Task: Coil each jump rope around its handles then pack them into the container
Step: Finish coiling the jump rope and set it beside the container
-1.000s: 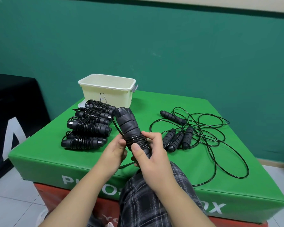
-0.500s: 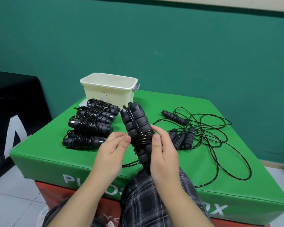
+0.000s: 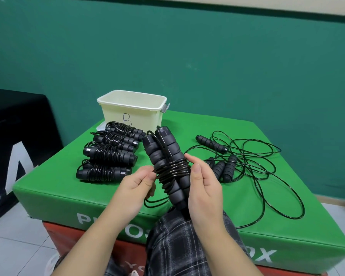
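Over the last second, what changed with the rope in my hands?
The handle pair tipped up from a slant to nearly upright. The right hand shifted from gripping over the coils to cradling the side; the left hand pinches the cord. The coiled ropes, loose ropes and container stayed put.

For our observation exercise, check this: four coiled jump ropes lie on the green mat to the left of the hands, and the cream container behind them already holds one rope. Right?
Not quite. The head view shows the container empty inside; the four coiled jump ropes do lie on the green mat left of the hands.
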Demonstrator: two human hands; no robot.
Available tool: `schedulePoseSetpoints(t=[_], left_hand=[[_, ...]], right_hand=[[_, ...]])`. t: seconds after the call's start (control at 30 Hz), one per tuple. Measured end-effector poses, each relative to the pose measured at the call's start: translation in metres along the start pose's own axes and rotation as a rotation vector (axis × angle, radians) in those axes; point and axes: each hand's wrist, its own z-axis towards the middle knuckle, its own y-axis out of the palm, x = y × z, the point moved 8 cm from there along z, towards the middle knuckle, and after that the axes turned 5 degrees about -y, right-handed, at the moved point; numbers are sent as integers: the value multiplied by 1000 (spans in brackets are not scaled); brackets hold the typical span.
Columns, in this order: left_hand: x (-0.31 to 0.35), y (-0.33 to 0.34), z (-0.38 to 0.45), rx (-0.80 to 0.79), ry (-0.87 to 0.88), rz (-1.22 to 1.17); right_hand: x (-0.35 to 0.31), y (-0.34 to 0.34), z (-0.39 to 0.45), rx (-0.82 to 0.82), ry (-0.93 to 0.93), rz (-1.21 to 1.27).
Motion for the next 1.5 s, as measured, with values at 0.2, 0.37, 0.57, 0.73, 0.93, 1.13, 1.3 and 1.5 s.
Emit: schedulePoseSetpoints(t=[0.2,0.37,0.57,0.73,0.93,1.13,1.3,1.5], left_hand=[[2,-4,-4,22,-92,-225],[14,-10,-6,120,-88,-119],[19,-19,-12,301,-85,-116],[23,-19,-15,315,-35,-43],[36,-12,-17,201,88,-1],[38,-12,-14,89,240,185],[16,-10,-8,218,74,34],[-2,-2,4,93,-93,-239]], right_hand=[[2,7,-3,-61,-43,-108],[-7,7,-7,-34,-220,-296],[-6,13,-6,-53,-350,-466],[1,23,-6,-184,-233,-525],[7,22,-3,-213,-158,-637],[4,19,-8,-169,-178,-518],[1,18,-11,-146,-184,-411],[0,15,-11,-148,-181,-283]])
